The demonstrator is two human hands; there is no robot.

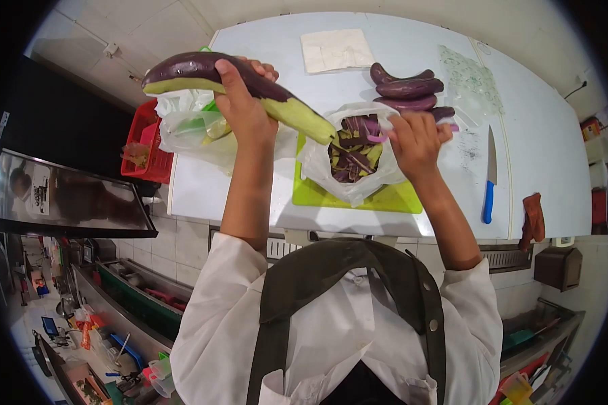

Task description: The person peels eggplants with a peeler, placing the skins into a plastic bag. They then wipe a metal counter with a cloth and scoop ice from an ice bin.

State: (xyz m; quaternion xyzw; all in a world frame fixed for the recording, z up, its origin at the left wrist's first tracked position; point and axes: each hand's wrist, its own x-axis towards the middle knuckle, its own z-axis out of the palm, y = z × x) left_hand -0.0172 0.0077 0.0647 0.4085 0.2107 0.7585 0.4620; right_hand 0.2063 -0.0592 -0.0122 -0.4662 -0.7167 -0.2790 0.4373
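Note:
My left hand [245, 101] is wrapped round a long eggplant [189, 65], raised and tilted. Pale green flesh shows along its lower side and at the end nearer the bag; the rest is dark purple. My right hand [415, 143] is closed on a pinkish-purple peeler [377, 138], held over the bag's opening and apart from the eggplant. Beneath them stands an open white plastic bag [351, 192] with purple and green peel strips [352, 162] inside. The bag rests on a lime-green cutting board [402, 200]. Behind my right hand lie several whole purple eggplants [409, 88].
A knife [490, 175] with a blue handle lies on the white table [540, 148] at the right. A folded white cloth [338, 50] is at the back. Left are another plastic bag [182, 131] and a red basket [157, 158]. A brown cloth [533, 219] hangs over the front edge.

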